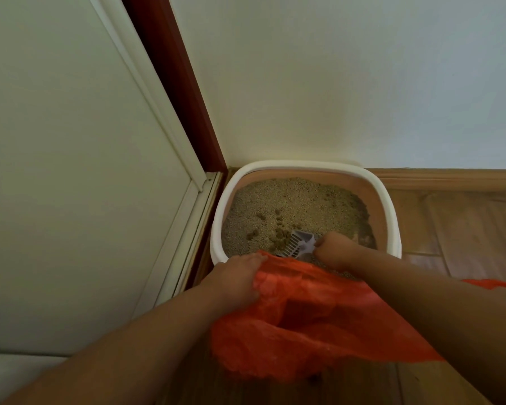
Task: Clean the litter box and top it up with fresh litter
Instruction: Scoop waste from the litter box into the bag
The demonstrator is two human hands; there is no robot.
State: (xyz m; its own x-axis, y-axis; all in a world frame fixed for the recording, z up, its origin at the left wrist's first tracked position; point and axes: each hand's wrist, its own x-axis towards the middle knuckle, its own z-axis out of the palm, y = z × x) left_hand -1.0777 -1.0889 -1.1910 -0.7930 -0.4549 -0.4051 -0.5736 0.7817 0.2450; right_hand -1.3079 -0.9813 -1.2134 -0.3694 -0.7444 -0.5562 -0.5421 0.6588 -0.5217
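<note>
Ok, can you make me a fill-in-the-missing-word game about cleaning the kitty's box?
1. The left hand holds open a plastic bag coloured ____.
2. The right hand grips a slotted grey ____.
3. The litter box sits in a corner on a floor made of ____.
4. The clumps lie on the ____ inside the box.

Missing words: orange; scoop; wood; litter

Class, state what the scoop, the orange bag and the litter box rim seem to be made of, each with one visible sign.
Scoop: probably rigid grey plastic, moulded slots.
Orange bag: thin plastic film, crinkled and slightly translucent.
Litter box rim: likely smooth white plastic, rounded and seamless.
</note>
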